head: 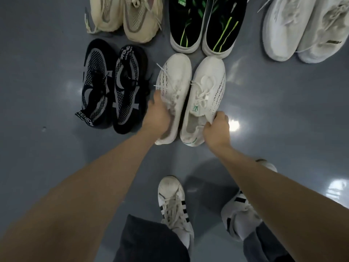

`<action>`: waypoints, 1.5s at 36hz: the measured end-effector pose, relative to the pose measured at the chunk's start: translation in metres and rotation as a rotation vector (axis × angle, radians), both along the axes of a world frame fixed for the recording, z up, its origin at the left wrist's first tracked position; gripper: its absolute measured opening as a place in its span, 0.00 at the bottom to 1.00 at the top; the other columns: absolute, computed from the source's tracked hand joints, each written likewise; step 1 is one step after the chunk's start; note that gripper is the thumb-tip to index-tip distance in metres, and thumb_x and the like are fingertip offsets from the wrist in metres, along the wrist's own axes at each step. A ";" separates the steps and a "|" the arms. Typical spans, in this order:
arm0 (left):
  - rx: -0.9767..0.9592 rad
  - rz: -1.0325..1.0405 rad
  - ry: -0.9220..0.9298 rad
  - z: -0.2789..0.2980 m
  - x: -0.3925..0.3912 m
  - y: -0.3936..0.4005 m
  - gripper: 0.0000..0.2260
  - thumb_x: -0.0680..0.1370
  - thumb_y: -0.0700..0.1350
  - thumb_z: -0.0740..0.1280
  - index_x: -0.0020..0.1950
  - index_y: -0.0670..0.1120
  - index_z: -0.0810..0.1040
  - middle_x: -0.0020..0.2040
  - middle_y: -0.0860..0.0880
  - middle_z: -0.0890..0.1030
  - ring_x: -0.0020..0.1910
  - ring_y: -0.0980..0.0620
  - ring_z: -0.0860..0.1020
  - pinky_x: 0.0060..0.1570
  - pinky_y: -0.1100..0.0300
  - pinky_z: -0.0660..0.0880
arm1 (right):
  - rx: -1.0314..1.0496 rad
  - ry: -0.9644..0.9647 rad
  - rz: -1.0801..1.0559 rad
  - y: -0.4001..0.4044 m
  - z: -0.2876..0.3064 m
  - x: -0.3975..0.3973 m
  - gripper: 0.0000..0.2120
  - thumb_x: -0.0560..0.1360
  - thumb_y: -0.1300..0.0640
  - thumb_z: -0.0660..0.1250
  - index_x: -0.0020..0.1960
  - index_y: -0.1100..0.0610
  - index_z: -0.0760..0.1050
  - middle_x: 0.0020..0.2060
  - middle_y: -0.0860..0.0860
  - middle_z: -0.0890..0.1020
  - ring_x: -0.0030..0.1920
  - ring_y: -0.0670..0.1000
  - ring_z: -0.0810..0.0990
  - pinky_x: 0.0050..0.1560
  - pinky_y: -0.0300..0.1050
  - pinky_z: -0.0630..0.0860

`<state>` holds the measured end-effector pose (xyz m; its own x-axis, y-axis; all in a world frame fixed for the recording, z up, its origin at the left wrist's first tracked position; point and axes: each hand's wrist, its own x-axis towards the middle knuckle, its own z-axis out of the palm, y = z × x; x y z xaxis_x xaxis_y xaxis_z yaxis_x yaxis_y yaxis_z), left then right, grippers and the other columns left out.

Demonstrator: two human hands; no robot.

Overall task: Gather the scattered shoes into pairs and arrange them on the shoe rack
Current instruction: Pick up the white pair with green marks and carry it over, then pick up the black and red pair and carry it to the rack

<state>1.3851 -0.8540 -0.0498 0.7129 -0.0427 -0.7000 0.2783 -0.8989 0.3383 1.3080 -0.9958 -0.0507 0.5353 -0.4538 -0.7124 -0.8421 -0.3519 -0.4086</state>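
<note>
Both hands are on the white pair [190,97], which sits on the grey floor [47,63] mid-frame, toes pointing away, the 2 shoes side by side and touching. Left hand [157,115] has its fingers curled round the collar/outer side of the left shoe; right hand [216,129] pinches the collar edge of the right shoe near the heel. Looks like knit uppers w/ foam soles, so prob. light and soft: the collar will fold under a pinch, so hooking fingers inside the heel opening, thumb outside, seems the firmest hold. Loose laces could snag or trail. Other pairs are already lined up: black pair [113,86] just to the left, beige pair [126,16], black-green pair [205,25] and pale pair [304,29] beyond. No rack in view, so carry direction can't be told.
</note>
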 end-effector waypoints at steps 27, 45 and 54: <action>0.089 -0.415 -0.014 0.069 -0.014 -0.019 0.27 0.80 0.53 0.57 0.77 0.48 0.53 0.72 0.46 0.64 0.70 0.41 0.63 0.64 0.47 0.64 | -0.045 0.060 0.328 -0.021 0.060 0.015 0.25 0.77 0.62 0.60 0.72 0.56 0.60 0.66 0.58 0.64 0.64 0.61 0.69 0.58 0.56 0.72; -0.178 -0.237 -0.130 0.354 0.009 -0.029 0.13 0.81 0.45 0.58 0.61 0.40 0.71 0.55 0.42 0.79 0.51 0.42 0.77 0.53 0.46 0.74 | 0.085 -0.297 -0.035 -0.031 0.321 0.020 0.13 0.77 0.65 0.59 0.59 0.59 0.76 0.42 0.52 0.77 0.39 0.51 0.74 0.37 0.39 0.70; -0.326 -0.290 -0.084 0.492 -0.021 -0.054 0.13 0.81 0.44 0.57 0.64 0.43 0.71 0.56 0.44 0.78 0.50 0.42 0.78 0.51 0.48 0.76 | 0.138 -0.376 -0.286 -0.051 0.465 -0.028 0.09 0.76 0.65 0.61 0.52 0.57 0.76 0.38 0.51 0.78 0.40 0.54 0.77 0.38 0.44 0.73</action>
